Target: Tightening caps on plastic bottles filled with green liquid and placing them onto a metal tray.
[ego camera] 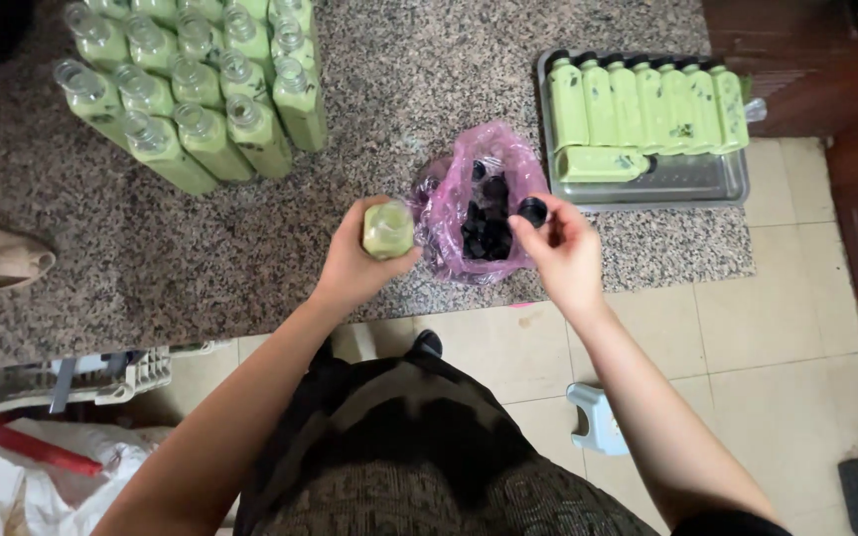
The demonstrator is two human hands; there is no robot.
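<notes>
Left hand (355, 260): wrapped around uncapped green bottle (387, 229) above granite counter (151, 248) edge
Right hand (560, 246): fingertips pinch black cap (532, 210) beside pink bag (479, 203)
Floor (747, 347): beige tiles

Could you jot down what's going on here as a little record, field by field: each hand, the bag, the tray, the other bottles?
left hand: left hand grips an uncapped plastic bottle of pale green liquid, upright
right hand: right hand pinches a small round black cap at its fingertips
bag: pink plastic bag, open, holding more black caps, between the hands
tray: metal tray with capped green bottles lying in a row, one across in front
open bottles: cluster of uncapped green bottles standing on the speckled granite counter
</notes>
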